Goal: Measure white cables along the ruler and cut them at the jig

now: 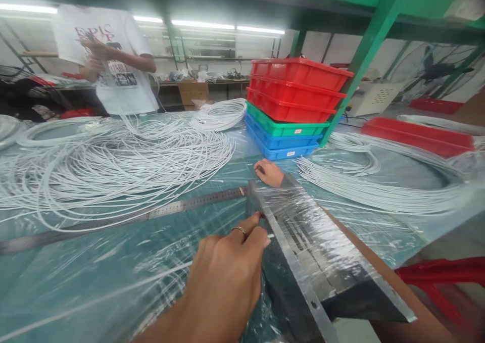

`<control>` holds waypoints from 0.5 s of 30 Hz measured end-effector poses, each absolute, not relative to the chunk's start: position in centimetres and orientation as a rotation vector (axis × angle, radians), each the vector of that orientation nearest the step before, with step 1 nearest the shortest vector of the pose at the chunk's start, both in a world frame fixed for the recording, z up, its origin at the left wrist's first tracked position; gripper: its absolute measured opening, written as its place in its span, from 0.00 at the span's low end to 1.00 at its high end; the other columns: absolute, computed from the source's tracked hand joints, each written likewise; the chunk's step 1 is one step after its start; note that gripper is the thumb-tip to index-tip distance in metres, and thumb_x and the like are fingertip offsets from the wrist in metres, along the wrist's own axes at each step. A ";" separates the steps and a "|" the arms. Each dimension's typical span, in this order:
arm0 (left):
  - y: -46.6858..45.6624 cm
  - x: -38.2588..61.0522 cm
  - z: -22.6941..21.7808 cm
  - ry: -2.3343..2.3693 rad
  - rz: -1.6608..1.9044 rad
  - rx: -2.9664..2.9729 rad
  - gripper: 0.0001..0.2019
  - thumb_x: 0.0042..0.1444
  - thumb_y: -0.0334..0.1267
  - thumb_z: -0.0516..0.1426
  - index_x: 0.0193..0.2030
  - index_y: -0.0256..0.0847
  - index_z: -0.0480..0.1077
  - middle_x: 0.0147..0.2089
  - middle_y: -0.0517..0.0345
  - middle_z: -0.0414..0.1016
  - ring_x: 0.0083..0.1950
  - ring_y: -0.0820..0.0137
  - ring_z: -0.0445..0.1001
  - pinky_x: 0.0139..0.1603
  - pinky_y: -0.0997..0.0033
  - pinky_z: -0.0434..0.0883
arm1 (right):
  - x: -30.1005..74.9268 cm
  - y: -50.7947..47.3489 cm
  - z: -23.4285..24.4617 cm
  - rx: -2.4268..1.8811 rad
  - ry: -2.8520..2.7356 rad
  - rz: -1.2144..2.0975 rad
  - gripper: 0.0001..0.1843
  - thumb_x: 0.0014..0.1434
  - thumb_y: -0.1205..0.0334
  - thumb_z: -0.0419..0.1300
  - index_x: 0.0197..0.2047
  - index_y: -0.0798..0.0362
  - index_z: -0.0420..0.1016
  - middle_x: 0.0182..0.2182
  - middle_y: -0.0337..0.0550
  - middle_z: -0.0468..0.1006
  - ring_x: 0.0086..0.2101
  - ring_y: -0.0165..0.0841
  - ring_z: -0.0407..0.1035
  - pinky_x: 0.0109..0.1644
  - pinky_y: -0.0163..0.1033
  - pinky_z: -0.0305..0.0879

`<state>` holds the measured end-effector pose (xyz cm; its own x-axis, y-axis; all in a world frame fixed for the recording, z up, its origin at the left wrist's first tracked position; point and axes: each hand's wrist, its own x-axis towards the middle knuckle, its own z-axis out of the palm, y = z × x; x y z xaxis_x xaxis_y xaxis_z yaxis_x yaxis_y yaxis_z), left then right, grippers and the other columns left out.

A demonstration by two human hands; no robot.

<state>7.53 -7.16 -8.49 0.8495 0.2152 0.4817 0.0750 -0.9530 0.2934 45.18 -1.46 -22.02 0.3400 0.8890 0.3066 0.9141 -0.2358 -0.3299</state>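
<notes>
- Workshop with strip lights and green steel shelving; I look down at a green surface (94, 252) covered in crinkled clear film.
- One thin white cable (159, 275) lies on the film in front of me. Its long axis runs from lower left to the right, and its cut end points right, at the cutter.
- My left hand (227, 272) is closed, with the thumb and fingertips pressed together, pinching the white cable just short of its end. A short tip shows past my fingers, right at the cutter's near edge. A ring (239, 229) sits on one finger.
- The cutter (314, 242), a long film-wrapped metal block, runs from lower right away to upper left.
- My right hand (269, 173) lies on the cutter's far end, fingers close together. I cannot tell whether it grips.
- A steel ruler (182, 206) lies lengthwise left to right, its right end meeting the cutter.
- Behind it are loose coils of white cable (113, 166), stacked red, green and blue trays (295, 105), and another person (117, 55) in a white shirt across the surface.
</notes>
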 end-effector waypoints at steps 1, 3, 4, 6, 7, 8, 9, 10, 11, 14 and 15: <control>-7.3 7.6 -8.5 0.226 0.752 2.752 0.14 0.69 0.27 0.45 0.42 0.39 0.71 0.57 0.49 0.80 0.35 0.59 0.83 0.29 0.64 0.80 | 45.0 -1.6 -21.8 -2.160 -1.574 -0.072 0.10 0.68 0.66 0.58 0.50 0.55 0.77 0.45 0.45 0.74 0.41 0.34 0.69 0.47 0.39 0.66; -7.6 7.7 -8.5 0.229 0.707 2.756 0.10 0.66 0.28 0.48 0.42 0.39 0.70 0.62 0.49 0.76 0.39 0.57 0.84 0.32 0.61 0.82 | 44.5 -1.8 -21.5 -2.145 -1.571 -0.061 0.12 0.66 0.66 0.55 0.49 0.55 0.77 0.44 0.47 0.75 0.42 0.35 0.70 0.49 0.40 0.65; -7.8 7.9 -8.5 0.225 0.645 2.778 0.07 0.64 0.29 0.51 0.43 0.39 0.70 0.65 0.50 0.74 0.40 0.57 0.84 0.32 0.59 0.83 | 44.3 -1.9 -21.3 -2.132 -1.577 -0.051 0.13 0.65 0.65 0.54 0.48 0.55 0.77 0.44 0.48 0.75 0.43 0.37 0.70 0.49 0.41 0.66; -7.8 8.3 -8.4 0.219 0.474 2.832 0.07 0.59 0.33 0.56 0.44 0.39 0.70 0.66 0.48 0.73 0.38 0.56 0.83 0.29 0.57 0.83 | 44.3 -2.0 -21.2 -2.099 -1.592 -0.029 0.16 0.64 0.60 0.51 0.47 0.56 0.77 0.44 0.52 0.76 0.43 0.40 0.72 0.50 0.45 0.67; -7.6 8.4 -8.3 0.226 0.399 2.848 0.09 0.57 0.35 0.59 0.45 0.39 0.71 0.65 0.46 0.74 0.37 0.57 0.83 0.28 0.59 0.82 | 44.4 -2.0 -21.3 -2.084 -1.597 -0.020 0.18 0.64 0.57 0.50 0.47 0.55 0.77 0.44 0.53 0.76 0.43 0.42 0.72 0.50 0.47 0.68; -7.4 8.5 -8.2 0.247 0.357 2.852 0.11 0.56 0.36 0.61 0.46 0.38 0.72 0.64 0.45 0.74 0.36 0.58 0.82 0.27 0.62 0.81 | 44.6 -1.9 -21.4 -2.073 -1.594 -0.017 0.20 0.63 0.53 0.49 0.46 0.54 0.77 0.44 0.54 0.77 0.43 0.44 0.73 0.49 0.49 0.68; -7.2 8.6 -8.1 0.273 0.360 2.850 0.12 0.56 0.36 0.62 0.47 0.39 0.72 0.62 0.44 0.75 0.37 0.60 0.82 0.26 0.66 0.80 | 44.8 -1.8 -21.6 -2.066 -1.588 -0.014 0.22 0.61 0.49 0.49 0.46 0.52 0.76 0.45 0.54 0.77 0.42 0.45 0.74 0.48 0.50 0.69; -7.0 8.5 -8.0 0.304 0.399 2.848 0.13 0.56 0.36 0.63 0.48 0.40 0.73 0.61 0.44 0.76 0.38 0.61 0.82 0.27 0.69 0.79 | 45.1 -1.7 -21.8 -2.061 -1.580 -0.015 0.23 0.59 0.46 0.48 0.45 0.51 0.76 0.45 0.54 0.77 0.41 0.46 0.75 0.46 0.51 0.70; -6.8 8.4 -8.0 0.334 0.449 2.848 0.13 0.57 0.35 0.63 0.50 0.41 0.73 0.59 0.44 0.77 0.39 0.62 0.82 0.28 0.71 0.78 | 45.3 -1.6 -22.1 -2.057 -1.572 -0.019 0.24 0.58 0.43 0.48 0.44 0.49 0.76 0.44 0.54 0.77 0.40 0.47 0.75 0.44 0.52 0.70; -6.8 8.3 -8.4 0.385 0.523 2.856 0.14 0.59 0.35 0.63 0.53 0.46 0.75 0.58 0.49 0.78 0.40 0.64 0.81 0.28 0.73 0.77 | 46.1 -1.4 -23.1 -2.041 -1.557 -0.039 0.22 0.57 0.40 0.49 0.43 0.44 0.74 0.44 0.52 0.78 0.40 0.48 0.76 0.42 0.53 0.71; -7.0 8.4 -8.8 0.398 0.525 2.862 0.15 0.60 0.35 0.64 0.53 0.48 0.75 0.58 0.50 0.78 0.39 0.65 0.80 0.27 0.73 0.76 | 46.5 -1.3 -23.5 -2.031 -1.554 -0.042 0.21 0.57 0.40 0.50 0.43 0.42 0.74 0.44 0.51 0.78 0.41 0.48 0.76 0.43 0.54 0.71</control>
